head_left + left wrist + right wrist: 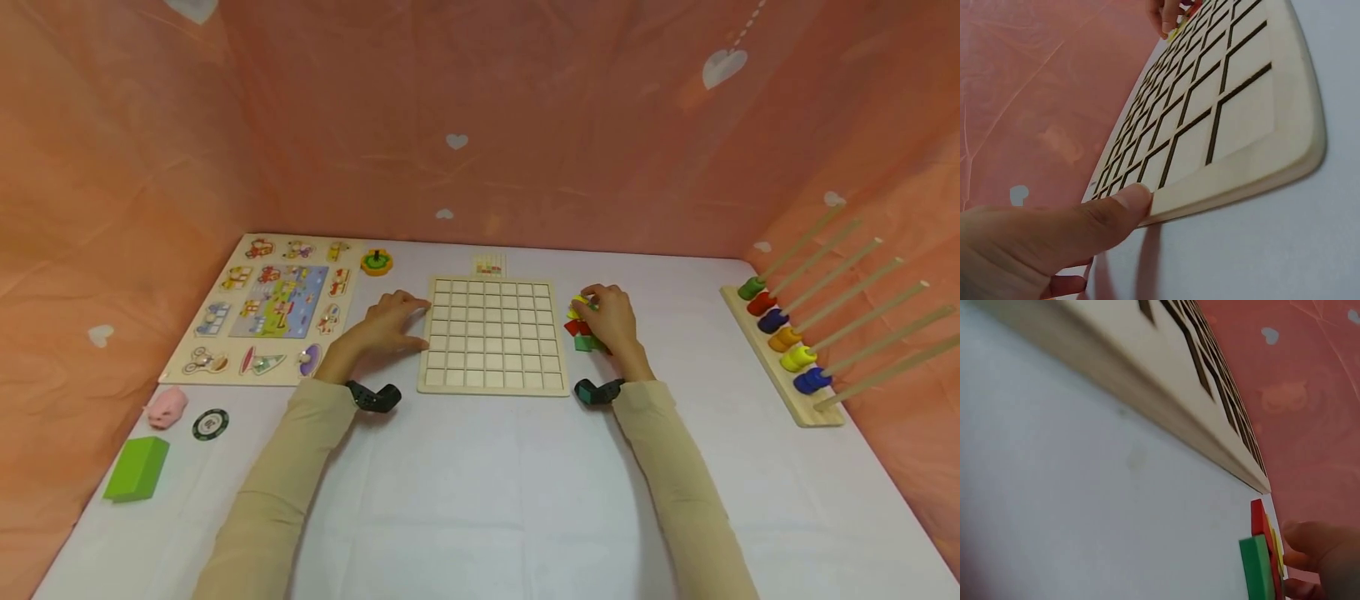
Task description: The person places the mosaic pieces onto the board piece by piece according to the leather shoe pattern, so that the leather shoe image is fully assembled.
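A wooden grid board [491,391] lies flat on the white table between the hands. My left hand [386,325] rests at its left edge with thumb and fingers spread; in the left wrist view the thumb [1107,217] touches the rim. To the right of the board is a small pile of coloured tiles: yellow [576,309], red [573,328] and green [585,342]. Over this pile sits my right hand [615,321], fingertips at the yellow tiles. The right wrist view shows its bent fingers [1319,540] beside the pile; whether they pinch a tile is hidden.
A small pattern card [489,266] lies behind the board. On the left are a picture puzzle [262,371], a green-and-yellow toy [377,262], a pink pig [167,407], a round chip [211,424] and a green block [138,469]. A peg stand [821,412] stands right.
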Demonstrator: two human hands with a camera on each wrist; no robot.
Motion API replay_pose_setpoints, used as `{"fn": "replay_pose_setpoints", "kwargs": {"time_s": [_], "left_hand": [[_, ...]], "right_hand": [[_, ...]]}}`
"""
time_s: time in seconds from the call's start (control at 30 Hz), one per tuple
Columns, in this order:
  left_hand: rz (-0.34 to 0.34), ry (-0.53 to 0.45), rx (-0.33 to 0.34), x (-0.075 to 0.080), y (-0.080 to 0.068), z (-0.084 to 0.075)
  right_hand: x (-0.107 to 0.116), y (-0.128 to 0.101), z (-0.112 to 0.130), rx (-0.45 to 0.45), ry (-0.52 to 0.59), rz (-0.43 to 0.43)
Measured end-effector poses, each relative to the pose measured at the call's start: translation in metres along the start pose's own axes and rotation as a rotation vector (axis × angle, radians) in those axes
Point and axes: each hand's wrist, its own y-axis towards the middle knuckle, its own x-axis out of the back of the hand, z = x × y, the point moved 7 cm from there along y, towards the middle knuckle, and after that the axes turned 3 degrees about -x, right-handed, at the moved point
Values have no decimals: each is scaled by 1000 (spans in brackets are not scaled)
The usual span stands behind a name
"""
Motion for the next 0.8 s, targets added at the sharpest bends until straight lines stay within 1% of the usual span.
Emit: {"fn": "replay_pose_setpoints", "kwargs": {"time_s": [0.13, 0.27, 0.47, 0.7, 0.8], "left_hand": [[9, -15, 1, -1, 1, 1], [12, -16, 11, -1, 2, 3], [13, 16, 10, 0, 2, 2], [12, 15, 14, 1, 1, 2], [10, 21, 13, 0, 1, 3]], "right_hand": [[-4, 3, -4, -43, -17, 2], [-6, 5, -4, -60, -27, -5], [-7, 8, -4, -73, -49, 8], [-7, 9, 1, -74, 11, 54], [-8, 9, 0, -91, 1, 60]]}}
